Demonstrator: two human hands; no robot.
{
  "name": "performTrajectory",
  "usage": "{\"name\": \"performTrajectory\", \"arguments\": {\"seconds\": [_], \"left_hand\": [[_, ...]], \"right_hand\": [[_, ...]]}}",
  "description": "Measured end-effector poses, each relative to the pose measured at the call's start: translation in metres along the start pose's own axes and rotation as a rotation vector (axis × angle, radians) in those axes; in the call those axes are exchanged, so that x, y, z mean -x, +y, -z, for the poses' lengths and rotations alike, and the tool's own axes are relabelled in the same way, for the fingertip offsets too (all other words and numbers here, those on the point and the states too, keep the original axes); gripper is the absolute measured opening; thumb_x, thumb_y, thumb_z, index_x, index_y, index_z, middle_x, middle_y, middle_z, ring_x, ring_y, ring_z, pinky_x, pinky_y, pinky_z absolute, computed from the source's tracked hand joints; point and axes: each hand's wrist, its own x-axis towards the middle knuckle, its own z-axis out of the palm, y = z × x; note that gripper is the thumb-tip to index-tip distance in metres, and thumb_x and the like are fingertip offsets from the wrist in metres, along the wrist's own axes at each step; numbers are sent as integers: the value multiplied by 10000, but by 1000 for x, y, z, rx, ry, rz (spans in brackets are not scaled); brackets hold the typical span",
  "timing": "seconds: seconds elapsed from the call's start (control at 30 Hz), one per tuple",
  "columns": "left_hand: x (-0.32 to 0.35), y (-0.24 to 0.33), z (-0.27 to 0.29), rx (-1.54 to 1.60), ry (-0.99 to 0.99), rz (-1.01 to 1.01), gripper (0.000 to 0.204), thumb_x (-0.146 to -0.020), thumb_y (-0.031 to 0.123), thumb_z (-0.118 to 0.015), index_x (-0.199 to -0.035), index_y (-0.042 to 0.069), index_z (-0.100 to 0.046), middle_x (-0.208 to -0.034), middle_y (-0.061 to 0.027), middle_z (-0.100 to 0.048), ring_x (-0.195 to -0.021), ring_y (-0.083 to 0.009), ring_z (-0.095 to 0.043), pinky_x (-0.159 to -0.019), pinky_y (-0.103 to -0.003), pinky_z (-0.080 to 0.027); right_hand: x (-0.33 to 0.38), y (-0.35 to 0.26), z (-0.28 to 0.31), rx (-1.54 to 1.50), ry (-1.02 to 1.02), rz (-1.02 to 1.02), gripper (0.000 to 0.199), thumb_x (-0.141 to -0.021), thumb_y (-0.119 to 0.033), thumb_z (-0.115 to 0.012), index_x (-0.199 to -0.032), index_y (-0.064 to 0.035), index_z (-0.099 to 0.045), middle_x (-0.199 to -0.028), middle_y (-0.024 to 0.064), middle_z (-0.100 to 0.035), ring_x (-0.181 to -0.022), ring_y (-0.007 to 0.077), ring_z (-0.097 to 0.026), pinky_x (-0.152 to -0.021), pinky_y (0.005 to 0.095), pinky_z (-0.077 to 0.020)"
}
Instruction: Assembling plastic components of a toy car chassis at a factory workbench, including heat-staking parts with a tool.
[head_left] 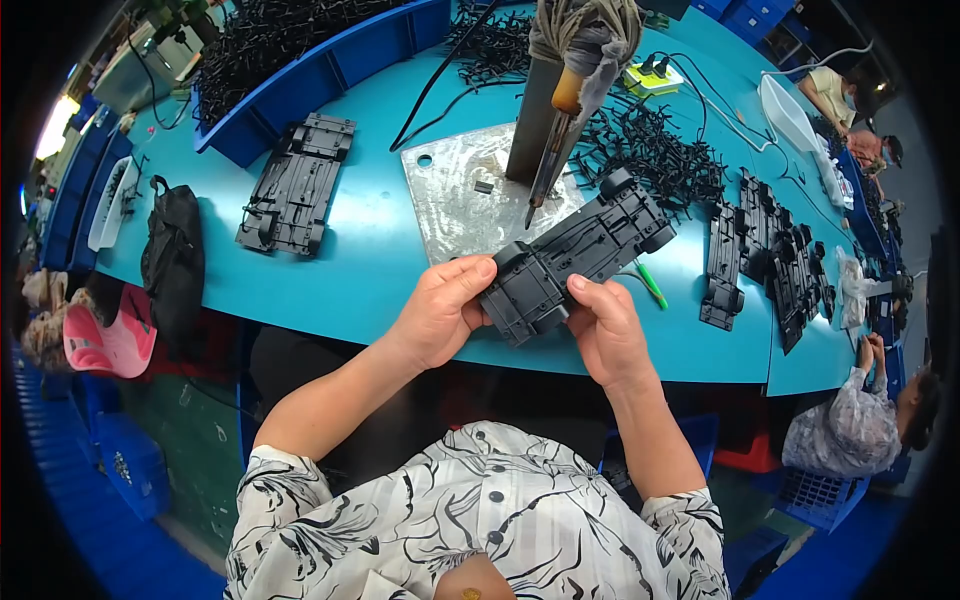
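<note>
bins: blue bin (330,60) top-left, full of black parts
L hand (440,310): clasps near end of black toy-car chassis (575,255)
R hand (605,325): pinches same end
chassis loc: above teal table (370,260) edge, by metal plate (470,195)

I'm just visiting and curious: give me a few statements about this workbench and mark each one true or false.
1. Both hands, the left hand and the right hand, hold the dark toy car chassis. True.
2. The table is red. False: it is turquoise blue.
3. Another chassis lies on the table to the person's left. True.
4. The metal plate sits in a blue bin. False: it lies flat on the table.
5. A green tool lies near the right hand. True.
</note>
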Motion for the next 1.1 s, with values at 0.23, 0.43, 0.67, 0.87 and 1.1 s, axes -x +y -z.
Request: {"name": "performTrajectory", "arguments": {"seconds": [0.23,0.43,0.67,0.87,1.1], "left_hand": [[-10,13,2,-9,47,-56,318,-981,229,-464,-1102,-45,-568,-1044,-116,-638,-920,-178,-639,-821,-344,-536],[-13,17,4,-22,61,-104,316,-972,234,-476,-1104,-35,-577,-1040,-114,-646,-917,-174,-644,-822,-328,-535],[-13,20,2,-39,60,-129,332,-967,255,-492,-1109,-32,-580,-1029,-109,-650,-898,-171,-647,-806,-325,-539],[-15,21,2,-60,55,-155,340,-964,262,-499,-1110,-33,-586,-1009,-111,-656,-887,-171,-649,-794,-318,-539],[-15,24,1,-71,71,-150,346,-962,266,-504,-1110,-35,-588,-1007,-111,-657,-880,-170,-649,-793,-315,-537]], "right_hand": [[-11,5,-9,-25,-24,64,296,-908,-174,-525,-1052,76,-592,-1054,130,-643,-978,202,-609,-907,347,-451],[-14,12,-10,-29,-29,92,292,-912,-170,-523,-1068,70,-578,-1076,131,-634,-993,195,-603,-914,350,-450],[-14,12,-15,-55,-16,114,298,-914,-166,-521,-1104,61,-557,-1096,124,-624,-1011,194,-598,-930,362,-446],[-13,12,-19,-77,-13,130,304,-917,-168,-517,-1125,51,-551,-1116,119,-616,-1029,196,-594,-945,367,-444],[-14,15,-14,-29,-10,149,316,-919,-169,-508,-1138,57,-543,-1140,123,-607,-1053,202,-586,-942,370,-447]]}}
